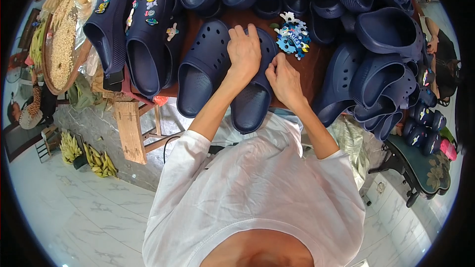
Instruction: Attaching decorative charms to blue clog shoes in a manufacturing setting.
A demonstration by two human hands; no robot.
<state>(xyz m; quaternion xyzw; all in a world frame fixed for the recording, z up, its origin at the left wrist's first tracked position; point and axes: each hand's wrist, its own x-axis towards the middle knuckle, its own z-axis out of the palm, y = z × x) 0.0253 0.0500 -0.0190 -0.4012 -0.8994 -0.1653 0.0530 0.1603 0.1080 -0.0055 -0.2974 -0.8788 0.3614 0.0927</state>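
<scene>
In front of me a pair of navy clogs lies on a brown tabletop (316, 69). My left hand (245, 52) rests over the toe of the right clog (252, 106), fingers bent round its upper. Against that clog's right side, my right hand (286, 78) is closed with thumb and fingertips together; whatever they pinch is hidden. The left clog (195, 86) sits beside it, with bare holes. Just beyond my right hand is a heap of small colourful shoe charms (293, 37), mostly blue and white.
Clogs with charms (146, 57) stand at the left. Plain navy clogs (381, 76) are piled at the back and right. Far left, a basket (62, 59) holds pale grains. A wooden stool (131, 131) stands below the table's left edge. More decorated clogs (423, 126) sit on a dark chair.
</scene>
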